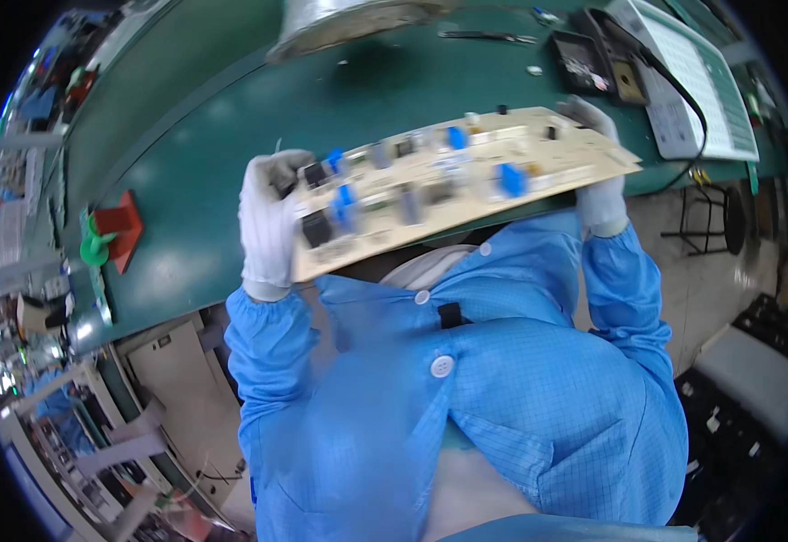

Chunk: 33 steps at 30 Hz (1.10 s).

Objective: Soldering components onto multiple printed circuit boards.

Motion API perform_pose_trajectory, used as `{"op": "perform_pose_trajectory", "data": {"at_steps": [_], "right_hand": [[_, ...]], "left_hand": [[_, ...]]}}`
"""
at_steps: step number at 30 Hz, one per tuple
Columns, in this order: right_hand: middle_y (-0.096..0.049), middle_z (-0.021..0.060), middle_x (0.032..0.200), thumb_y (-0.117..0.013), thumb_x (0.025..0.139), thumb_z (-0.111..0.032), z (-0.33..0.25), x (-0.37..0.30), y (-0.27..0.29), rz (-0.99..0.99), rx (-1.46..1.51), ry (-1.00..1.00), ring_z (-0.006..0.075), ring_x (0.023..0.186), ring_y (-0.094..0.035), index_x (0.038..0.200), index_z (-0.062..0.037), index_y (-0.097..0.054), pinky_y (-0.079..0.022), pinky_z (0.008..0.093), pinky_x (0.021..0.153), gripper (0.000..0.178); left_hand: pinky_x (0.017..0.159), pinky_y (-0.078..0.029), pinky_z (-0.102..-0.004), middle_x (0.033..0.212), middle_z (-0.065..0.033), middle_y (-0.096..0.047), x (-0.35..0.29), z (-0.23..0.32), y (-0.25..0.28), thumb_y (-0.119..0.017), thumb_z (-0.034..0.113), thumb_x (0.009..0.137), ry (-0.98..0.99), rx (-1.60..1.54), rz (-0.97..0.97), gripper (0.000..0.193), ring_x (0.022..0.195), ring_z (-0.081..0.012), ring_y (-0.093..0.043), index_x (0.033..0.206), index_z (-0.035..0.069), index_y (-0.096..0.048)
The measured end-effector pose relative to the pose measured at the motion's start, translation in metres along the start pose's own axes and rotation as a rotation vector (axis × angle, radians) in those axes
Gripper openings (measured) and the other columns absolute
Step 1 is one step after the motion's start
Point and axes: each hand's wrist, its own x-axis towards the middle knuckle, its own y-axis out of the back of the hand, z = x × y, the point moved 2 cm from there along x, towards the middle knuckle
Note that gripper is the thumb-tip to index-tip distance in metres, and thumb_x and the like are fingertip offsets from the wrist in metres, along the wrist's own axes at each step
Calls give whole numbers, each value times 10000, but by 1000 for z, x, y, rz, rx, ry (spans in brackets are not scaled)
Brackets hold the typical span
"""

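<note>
Between my two gloved hands I hold a tan circuit board (385, 242) by its short ends, tilted and slightly blurred, above the near edge of a green bench. Blue, black and grey parts stand up from its face in two rows. My left hand (272, 212), in a white glove with dark fingertips, is closed on the left end. At the right end, my right hand (600, 194) grips the board's edge; part of that hand is hidden behind the board.
On the green bench mat (204, 181) lie tweezers (487, 37) at the back. A soldering iron stand with a black tray (582, 65) is at the back right, beside a white slotted tray (705, 81). A red and green holder (117, 231) stands at the left. A stool (728, 221) is at the right.
</note>
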Motion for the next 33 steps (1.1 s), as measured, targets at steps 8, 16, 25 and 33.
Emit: {"op": "perform_pose_trajectory", "data": {"at_steps": [8, 16, 25, 33], "right_hand": [[-534, 211, 1385, -472, 1050, -235, 14, 18, 12, 39, 97, -30, 286, 1283, -536, 1389, 36, -457, -438, 389, 1132, 434], [-569, 186, 1341, -565, 1018, -235, -11, 9, 11, 34, 37, 242, 265, 1240, -565, 1308, 13, -491, -502, 363, 1028, 389], [-662, 191, 1029, -618, 953, -47, -197, -54, -42, -25, -806, 1001, 268, 904, -670, 1154, -16, -562, -556, 368, 832, 212], [-672, 112, 925, -820, 759, -193, -240, -80, -103, -299, -1235, 1033, 281, 857, -673, 1104, -64, -664, -539, 369, 737, 401]], "left_hand": [[769, -521, -376, 848, -81, -652, -15, 66, -10, -774, 178, 765, -169, 16, 128, 284, 835, -263, -662, 956, 66, -596], [763, -519, -354, 880, -94, -666, -11, 51, -8, -723, 169, 791, -29, -172, 45, 242, 843, -221, -655, 961, 52, -597], [995, -476, -481, 1267, -235, -588, -53, 102, 27, -729, 51, 753, -708, -567, 482, 399, 1187, -349, -613, 1032, 33, -445], [874, -561, -456, 1017, -96, -723, -77, 151, 12, -892, 203, 574, -1083, -12, 151, 386, 906, -273, -707, 697, 99, -541]]}}
